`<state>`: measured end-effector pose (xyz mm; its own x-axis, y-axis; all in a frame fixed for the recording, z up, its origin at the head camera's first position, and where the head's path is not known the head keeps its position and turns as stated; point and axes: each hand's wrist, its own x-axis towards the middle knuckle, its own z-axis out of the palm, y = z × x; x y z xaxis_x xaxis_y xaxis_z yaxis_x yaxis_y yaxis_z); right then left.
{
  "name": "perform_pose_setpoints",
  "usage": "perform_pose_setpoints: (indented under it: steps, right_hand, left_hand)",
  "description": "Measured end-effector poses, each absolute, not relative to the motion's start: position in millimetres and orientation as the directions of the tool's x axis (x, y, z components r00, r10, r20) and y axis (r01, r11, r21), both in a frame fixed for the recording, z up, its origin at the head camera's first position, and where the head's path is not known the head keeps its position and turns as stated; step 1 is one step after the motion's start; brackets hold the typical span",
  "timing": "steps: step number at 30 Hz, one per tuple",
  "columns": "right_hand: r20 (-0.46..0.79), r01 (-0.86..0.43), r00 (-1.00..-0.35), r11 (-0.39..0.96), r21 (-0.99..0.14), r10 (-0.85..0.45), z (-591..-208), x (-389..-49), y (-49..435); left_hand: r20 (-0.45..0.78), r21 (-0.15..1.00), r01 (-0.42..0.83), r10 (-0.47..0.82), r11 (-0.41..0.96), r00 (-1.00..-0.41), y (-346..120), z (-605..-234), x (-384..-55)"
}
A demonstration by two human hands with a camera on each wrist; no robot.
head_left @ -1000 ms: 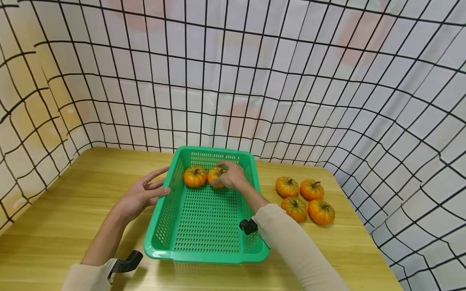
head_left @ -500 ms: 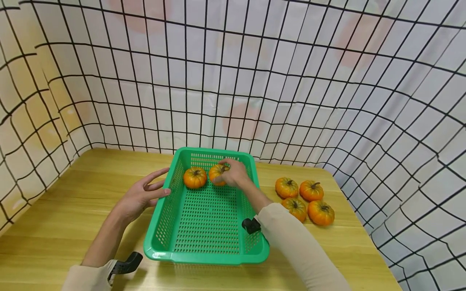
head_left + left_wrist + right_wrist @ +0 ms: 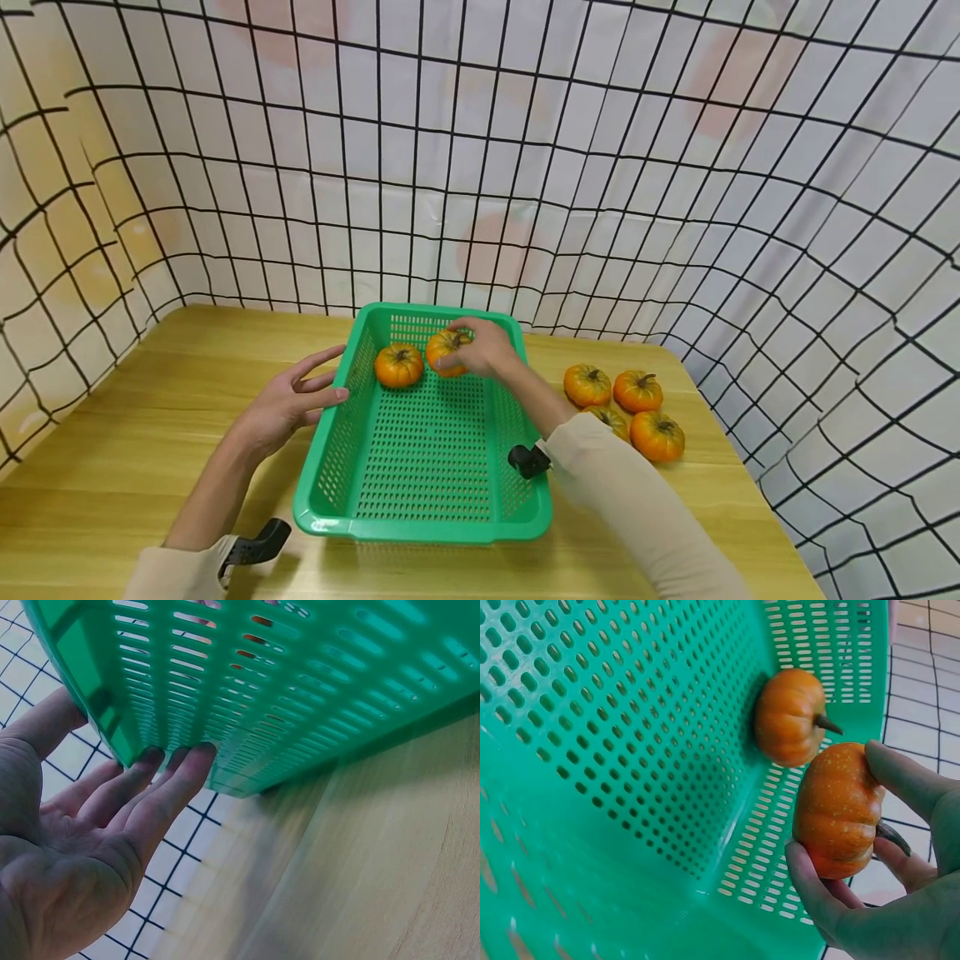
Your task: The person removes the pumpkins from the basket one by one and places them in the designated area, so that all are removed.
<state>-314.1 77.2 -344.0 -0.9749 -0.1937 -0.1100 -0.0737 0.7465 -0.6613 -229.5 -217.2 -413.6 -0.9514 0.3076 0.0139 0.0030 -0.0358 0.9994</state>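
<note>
Inside the green plastic basket [image 3: 423,531], my right hand [image 3: 487,348] grips a small orange pumpkin [image 3: 442,353] between thumb and fingers. The right wrist view shows this pumpkin [image 3: 838,811] held up off the basket floor, its stem toward the palm. A second pumpkin [image 3: 399,366] sits in the far left part of the basket, just left of the held one. My left hand [image 3: 281,408] is at the basket's left side with fingers spread. In the left wrist view, its fingertips [image 3: 201,750] lie against the basket's slotted outer wall, and the thumb is at the rim.
Several more pumpkins [image 3: 657,437] stand grouped on the wooden table [image 3: 720,517] right of the basket, one partly hidden by my right sleeve [image 3: 600,467]. Black wire mesh [image 3: 480,208] with a pale sheet behind it encloses the table's back and sides.
My right hand has raised the pumpkin from the basket floor, and it appears slightly higher. The left hand has stayed at the basket's side.
</note>
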Motion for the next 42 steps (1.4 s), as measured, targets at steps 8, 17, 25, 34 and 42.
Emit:
perform_pose_setpoints:
  steps: [8,17,25,34,42]
  right_hand:
    - [-0.102,-0.124,-0.963,0.751,-0.649,-0.248,-329.7,-306.2,84.0]
    - [-0.073,-0.174,-0.956,0.75,-0.638,-0.284,-313.6,-295.7,98.3]
    - [-0.034,-0.219,-0.95,0.736,-0.641,-0.312,-306.2,-285.2,123.9]
    - [-0.018,-0.198,-0.962,0.739,-0.644,-0.273,-302.5,-275.1,156.5]
    - [-0.008,-0.172,-0.972,0.739,-0.652,-0.233,-305.8,-267.2,184.8]
  left_hand:
    - [0.007,1.0,-0.002,0.316,-0.027,-0.949,-216.9,-412.6,-228.9]
    - [0.012,1.0,0.005,0.317,-0.021,-0.948,-216.2,-411.2,-227.8]
    - [0.008,1.0,0.0,0.317,-0.023,-0.948,-215.0,-411.6,-228.9]
    - [-0.003,1.0,-0.01,0.309,-0.02,-0.951,-214.0,-412.8,-228.5]
    - [0.014,0.999,0.003,0.311,-0.037,-0.95,-215.6,-413.0,-229.2]
